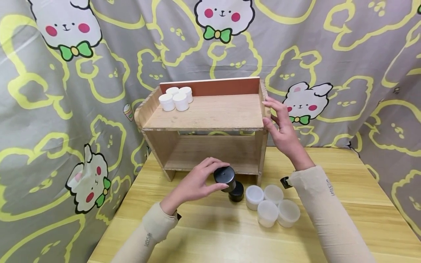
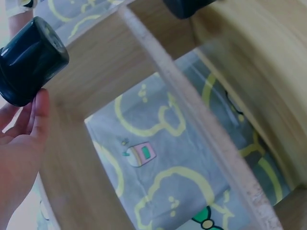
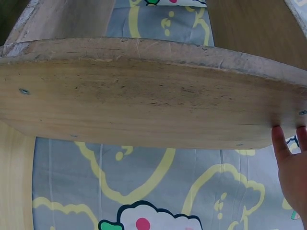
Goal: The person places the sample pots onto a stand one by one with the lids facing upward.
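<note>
In the head view my left hand pinches a black jar between thumb and fingers, in front of the small wooden shelf. A second black jar stands on the table, just below and right of the held one. The left wrist view shows the held jar tilted in the hand, its flat bottom turned outward. My right hand touches the shelf's right side panel near its upper edge. In the right wrist view fingertips meet that panel's outer face.
Several white jars sit together at the left of the shelf's upper board. Several translucent jars cluster on the wooden table, right of the black ones. A patterned curtain hangs close behind the shelf.
</note>
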Demonstrator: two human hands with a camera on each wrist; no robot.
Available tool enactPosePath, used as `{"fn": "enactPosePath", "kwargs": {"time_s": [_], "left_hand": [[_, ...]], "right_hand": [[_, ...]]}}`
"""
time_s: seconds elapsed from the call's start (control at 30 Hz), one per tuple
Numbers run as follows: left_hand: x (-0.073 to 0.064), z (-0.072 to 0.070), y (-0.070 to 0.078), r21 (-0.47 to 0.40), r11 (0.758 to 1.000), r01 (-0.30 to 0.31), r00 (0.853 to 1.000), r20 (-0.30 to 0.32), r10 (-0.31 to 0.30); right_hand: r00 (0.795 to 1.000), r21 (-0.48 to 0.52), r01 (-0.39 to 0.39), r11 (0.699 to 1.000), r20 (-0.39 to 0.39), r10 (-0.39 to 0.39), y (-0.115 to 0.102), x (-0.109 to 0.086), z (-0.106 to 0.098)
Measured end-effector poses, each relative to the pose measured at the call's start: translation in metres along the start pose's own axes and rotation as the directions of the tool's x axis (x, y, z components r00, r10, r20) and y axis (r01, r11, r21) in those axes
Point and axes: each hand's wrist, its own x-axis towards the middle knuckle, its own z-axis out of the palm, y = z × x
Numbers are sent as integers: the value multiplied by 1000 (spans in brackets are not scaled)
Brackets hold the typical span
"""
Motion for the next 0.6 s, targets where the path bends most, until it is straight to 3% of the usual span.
{"fn": "enactPosePath", "kwargs": {"time_s": [0.6], "left_hand": [[18, -42, 14, 44, 995, -88, 990, -109, 92]], "right_hand": [[1000, 4, 4, 1000, -9, -4, 1, 0, 2]]}}
